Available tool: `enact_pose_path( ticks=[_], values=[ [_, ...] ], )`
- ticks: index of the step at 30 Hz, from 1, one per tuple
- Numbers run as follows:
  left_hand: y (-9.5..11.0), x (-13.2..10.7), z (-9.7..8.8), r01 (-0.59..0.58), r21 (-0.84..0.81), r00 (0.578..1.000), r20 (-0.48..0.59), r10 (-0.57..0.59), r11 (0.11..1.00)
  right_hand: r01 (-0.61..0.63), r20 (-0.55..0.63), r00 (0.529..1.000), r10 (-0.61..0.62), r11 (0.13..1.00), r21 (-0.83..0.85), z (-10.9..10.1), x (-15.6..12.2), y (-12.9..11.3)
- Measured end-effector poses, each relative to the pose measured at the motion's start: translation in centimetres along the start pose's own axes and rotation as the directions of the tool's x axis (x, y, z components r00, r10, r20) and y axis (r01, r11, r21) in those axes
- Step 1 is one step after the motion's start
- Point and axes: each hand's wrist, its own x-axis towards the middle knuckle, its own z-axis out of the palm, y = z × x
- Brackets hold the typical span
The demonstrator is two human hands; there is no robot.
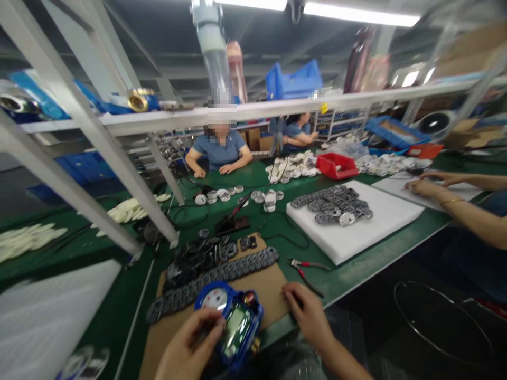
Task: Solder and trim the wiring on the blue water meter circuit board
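Observation:
My left hand (194, 343) grips a blue plastic housing (256, 316) by its left side, with thumb and fingers closed on it. Inside the housing sit a green circuit board with a pale screen (237, 323) and a round white dial (215, 300). My right hand (311, 316) is at the right edge of a brown cardboard sheet (273, 303), thumb and index finger together in a pinch; whatever they hold is too small to make out. Behind the housing, a long row of dark grey parts (222, 272) lies across the cardboard, with a pile of black parts (194, 264) beyond it.
Red-handled pliers (304, 264) lie right of the cardboard. A soldering iron (240, 206) rests on its stand behind. A white foam block (340, 248) carries grey parts. Another person's hands (425, 184) work at far right; a person (219, 150) sits opposite. A metal shelf post (158, 216) rises at left.

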Motion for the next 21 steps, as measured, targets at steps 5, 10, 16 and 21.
enact_pose_path(
  ticks=[5, 10, 16, 21],
  values=[
    [-0.8, 0.3, -0.4, -0.068, 0.065, 0.991, 0.120, 0.059, 0.996, -0.094, 0.114, 0.990, 0.087, 0.994, 0.063, 0.7, -0.5, 2.2],
    [-0.9, 0.5, 0.3, -0.114, 0.083, 0.988, 0.114, 0.104, 0.990, -0.083, 0.110, 0.991, 0.075, 0.994, 0.067, 0.9, -0.7, 2.8],
    [0.2, 0.4, 1.3, -0.147, 0.164, 0.981, 0.147, 0.123, 0.976, -0.061, 0.100, 0.993, 0.056, 0.997, 0.044, 0.8, -0.6, 2.4],
    [0.6, 0.7, 2.0, -0.224, 0.227, 0.967, 0.174, 0.187, 0.948, -0.045, 0.106, 0.994, 0.041, 0.998, 0.036, 0.7, -0.5, 2.2]
  ],
)
